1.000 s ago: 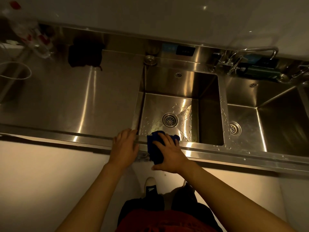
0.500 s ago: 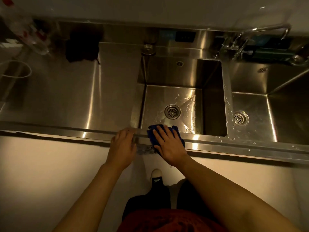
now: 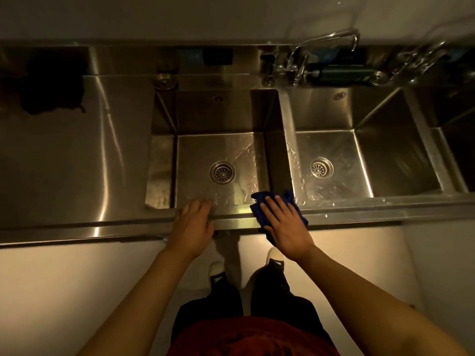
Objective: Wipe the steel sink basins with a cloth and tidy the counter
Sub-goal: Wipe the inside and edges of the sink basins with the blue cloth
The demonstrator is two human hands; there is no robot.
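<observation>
My right hand (image 3: 285, 223) presses a blue cloth (image 3: 259, 204) flat on the steel front rim (image 3: 231, 219), near the divider between the two basins. My left hand (image 3: 191, 223) rests on the same rim at the left basin's near edge, fingers curled over it, holding nothing. The left basin (image 3: 195, 152) is wet, with water drops around its round drain (image 3: 222, 172). The right basin (image 3: 372, 160) also shows drops and a drain (image 3: 321, 168).
A flat steel drainboard (image 3: 77, 155) lies to the left with a dark cloth (image 3: 51, 83) at its back. A faucet (image 3: 326, 44) and a dark green bottle (image 3: 344, 73) sit behind the right basin. A third basin's edge (image 3: 452, 140) shows at far right.
My right hand has slid the blue cloth rightward along the front rim toward the divider. My left hand has stayed on the rim. The view has shifted right.
</observation>
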